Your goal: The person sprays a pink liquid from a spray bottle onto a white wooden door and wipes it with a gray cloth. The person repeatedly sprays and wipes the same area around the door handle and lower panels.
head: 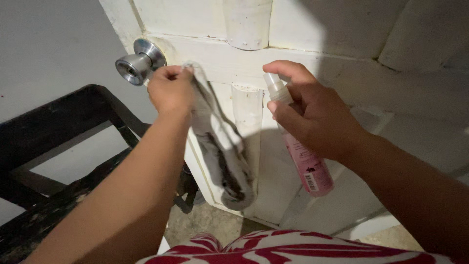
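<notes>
At upper left of the frame, the left hand (170, 88) is closed on the top of a grey-white cloth (220, 146), just right of a metal door knob (139, 62). The cloth hangs down from that fist against the white door (342, 39) (dark smudges along its lower half). At centre, well apart from the left, the right hand (312, 115) grips a pink spray bottle (305, 156), forefinger over the nozzle. A dark wooden frame (58, 132) occupies the left side.
</notes>
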